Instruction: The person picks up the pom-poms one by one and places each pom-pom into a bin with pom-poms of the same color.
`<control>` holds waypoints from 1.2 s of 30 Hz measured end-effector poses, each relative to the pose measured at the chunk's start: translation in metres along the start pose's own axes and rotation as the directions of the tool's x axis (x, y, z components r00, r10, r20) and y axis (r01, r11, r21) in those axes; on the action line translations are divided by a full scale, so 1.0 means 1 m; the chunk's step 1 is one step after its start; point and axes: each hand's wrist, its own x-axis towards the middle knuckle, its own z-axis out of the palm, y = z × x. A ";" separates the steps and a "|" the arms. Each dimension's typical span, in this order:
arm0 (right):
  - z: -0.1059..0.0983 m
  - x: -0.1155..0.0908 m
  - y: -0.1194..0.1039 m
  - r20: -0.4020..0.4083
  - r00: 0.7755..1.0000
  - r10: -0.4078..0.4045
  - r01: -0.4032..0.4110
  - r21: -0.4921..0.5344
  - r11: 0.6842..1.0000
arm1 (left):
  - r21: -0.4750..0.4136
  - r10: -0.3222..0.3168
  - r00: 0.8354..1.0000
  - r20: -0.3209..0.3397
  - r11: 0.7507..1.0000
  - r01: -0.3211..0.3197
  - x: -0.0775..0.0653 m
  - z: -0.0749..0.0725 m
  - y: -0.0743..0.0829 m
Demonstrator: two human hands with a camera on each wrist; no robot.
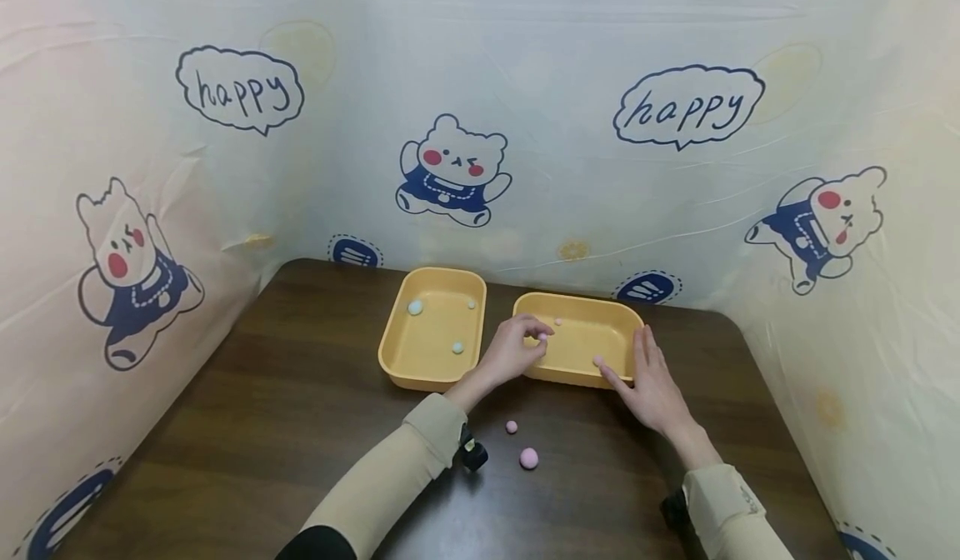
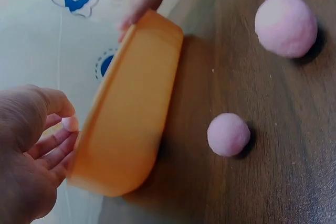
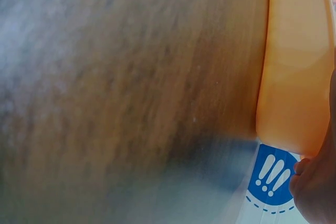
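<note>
My left hand (image 1: 512, 350) pinches a small pink ball (image 2: 69, 124) between thumb and fingertips, over the left end of the right yellow tray (image 1: 577, 377). Inside that tray lies another small pink ball (image 1: 558, 322), and one more pink ball (image 1: 597, 361) shows by my right thumb. My right hand (image 1: 660, 389) rests against the tray's right end, its fingers straight along the side and the thumb reaching over the front rim. In front of the tray, a larger pink ball (image 1: 528, 458) and a smaller pink ball (image 1: 512, 427) lie on the table.
A second yellow tray (image 1: 393, 368) stands to the left, holding a bigger pale green ball (image 1: 416, 307) and two smaller green balls (image 1: 457, 347). Both trays sit near the back edge of the dark wooden table (image 1: 262, 427). A printed curtain (image 1: 555, 127) surrounds it.
</note>
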 end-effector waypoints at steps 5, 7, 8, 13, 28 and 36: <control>0.000 0.000 0.001 0.007 1.000 0.003 -0.003 0.000 1.000 | 0.026 -0.025 1.000 0.005 0.999 0.024 0.005 0.004 -0.004; 0.000 0.000 0.000 0.009 1.000 0.004 -0.004 0.004 1.000 | 0.037 -0.018 1.000 0.003 0.999 0.018 0.007 0.005 -0.005; 0.000 0.000 0.000 0.010 1.000 0.005 -0.005 0.006 1.000 | 0.042 -0.015 1.000 0.002 0.999 0.015 0.008 0.005 -0.005; 0.002 -0.001 0.000 0.017 1.000 0.009 -0.009 0.015 1.000 | 0.077 -0.008 1.000 -0.004 0.997 0.008 0.014 0.008 -0.006; 0.003 -0.001 -0.002 0.021 1.000 0.011 -0.011 0.022 1.000 | 0.023 -0.005 1.000 0.001 1.000 0.005 0.016 0.009 -0.009; -0.003 -0.001 -0.002 0.015 1.000 0.000 0.000 0.014 1.000 | -0.017 0.049 0.999 0.018 0.999 -0.048 -0.001 -0.005 0.004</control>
